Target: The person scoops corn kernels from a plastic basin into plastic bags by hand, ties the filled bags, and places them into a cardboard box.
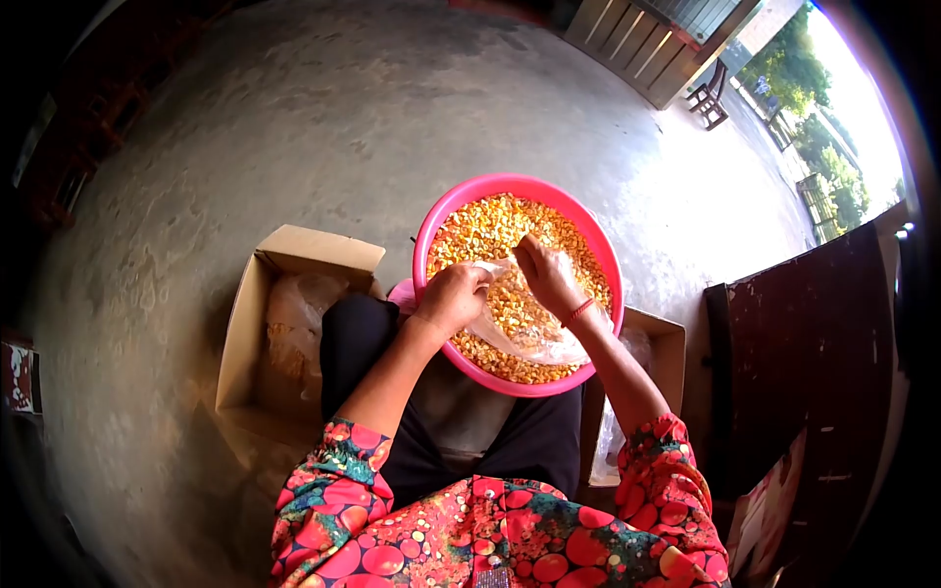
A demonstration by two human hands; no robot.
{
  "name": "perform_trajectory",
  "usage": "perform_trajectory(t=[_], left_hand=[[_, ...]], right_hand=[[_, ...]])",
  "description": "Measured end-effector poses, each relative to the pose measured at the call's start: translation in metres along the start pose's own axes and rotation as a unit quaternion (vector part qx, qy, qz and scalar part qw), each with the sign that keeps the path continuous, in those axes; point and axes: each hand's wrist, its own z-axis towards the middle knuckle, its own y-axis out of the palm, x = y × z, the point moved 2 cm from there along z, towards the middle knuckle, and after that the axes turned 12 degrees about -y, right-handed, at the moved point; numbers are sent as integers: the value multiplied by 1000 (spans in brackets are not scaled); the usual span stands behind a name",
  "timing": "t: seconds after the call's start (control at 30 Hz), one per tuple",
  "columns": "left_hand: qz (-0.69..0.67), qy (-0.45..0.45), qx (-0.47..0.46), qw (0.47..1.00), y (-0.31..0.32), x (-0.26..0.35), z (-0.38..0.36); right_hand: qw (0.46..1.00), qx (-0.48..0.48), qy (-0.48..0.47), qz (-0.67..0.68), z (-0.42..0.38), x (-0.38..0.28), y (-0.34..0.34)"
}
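Observation:
A round pink basin (423,257) full of yellow-orange corn kernels (490,220) rests at my lap. Over the kernels lies a clear plastic bag (510,338), its mouth up between my hands. The fingers of my left hand (456,297) are closed on the bag's left edge, near the basin's left side. My right hand (549,277), with a red band at the wrist, is closed above the kernels at the bag's other side; its fingertips are partly hidden, and what they pinch is hard to make out.
An open cardboard box (240,338) with filled plastic bags (297,323) stands left of my knee. Another cardboard box (668,363) holding clear plastic is at my right. Further right is a dark red panel (804,353). A wooden chair (710,96) stands by the doorway.

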Motion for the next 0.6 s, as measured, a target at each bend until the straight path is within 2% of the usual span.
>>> perform_trajectory(t=[0.1, 0.2, 0.27, 0.37, 0.4, 0.47, 0.53, 0.6], left_hand=[[-4, 2, -6, 1000, 3, -5, 2], [-34, 21, 14, 999, -1, 2, 0], [-58, 33, 30, 997, -4, 6, -1], [-11, 35, 8, 999, -6, 5, 0], [-36, 8, -37, 999, 0, -3, 2], [-57, 86, -36, 994, 10, -11, 6], [-30, 66, -78, 994, 2, 5, 1], [-36, 69, -78, 994, 7, -1, 7]], right_hand=[[998, -62, -7, 4, -13, -27, 3], [999, -6, 47, 19, -23, -23, -1], [999, -16, 48, 1, -29, -15, -10], [995, -36, 93, -29, -47, -5, -10], [993, -37, 101, -40, -51, 1, -9], [991, -36, 113, -60, -63, 8, -3], [989, -28, 125, -70, -66, 6, -2], [988, -24, 122, -91, -65, 13, 4]])
